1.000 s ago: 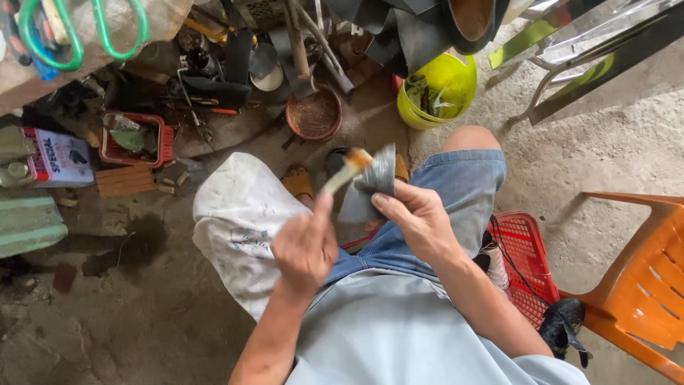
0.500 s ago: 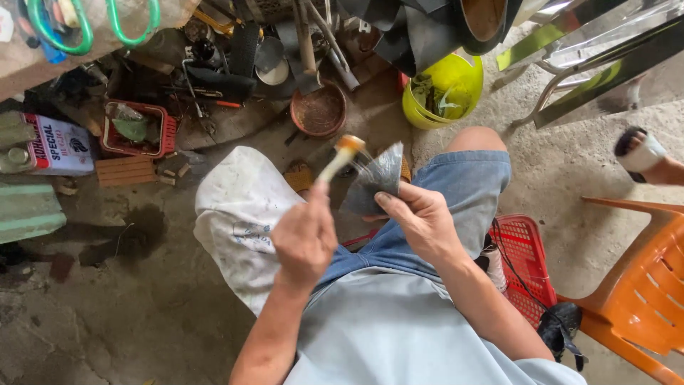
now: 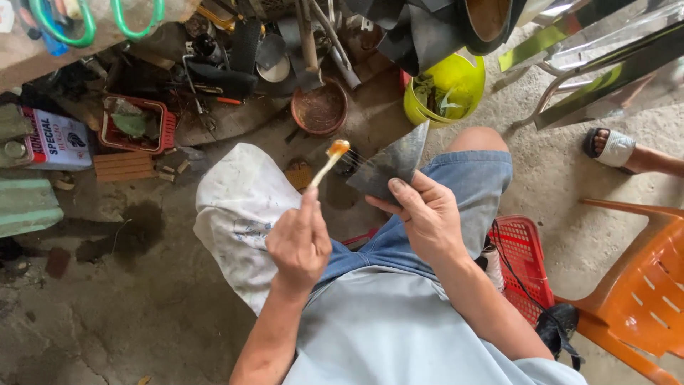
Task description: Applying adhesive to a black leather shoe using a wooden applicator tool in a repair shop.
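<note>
So I'm sitting down, looking at my own lap: light blue shirt (image 3: pixel 399 335) closest to me, denim shorts (image 3: pixel 456 199) past that, and a dirty white cloth (image 3: pixel 239 214) draped over my left knee.

My left hand (image 3: pixel 299 242) is curled into a fist around the handle of a small brush (image 3: pixel 329 160). The brush sticks up and away from me, and its tip is loaded with orange-brown goo. My right hand (image 3: pixel 427 221) has its fingers clamped on the lower edge of a flat grey metal piece (image 3: pixel 395 164), kind of a pointed wedge shape, with my thumb lying on top of it. The brush tip sits just left of the metal, near it. Can't tell if it's actually touching.

To my right there's a red plastic crate (image 3: pixel 524 260) under me and an orange plastic chair (image 3: pixel 641 285) beside it. Someone else's foot in a white sandal (image 3: pixel 613 148) pokes in from the right edge, well apart from me.

Further out on the concrete floor (image 3: pixel 107 314): a round rusty brown bowl (image 3: pixel 319 108) just beyond the brush, a yellow bucket (image 3: pixel 445 89) with green scraps inside next to my right knee, and a small red basket (image 3: pixel 135 122) off to the left by a white and red box (image 3: pixel 57 139). Past all that is a heap of dark tools and metal bits, with two green rings (image 3: pixel 92 18) hanging at the top left.
</note>
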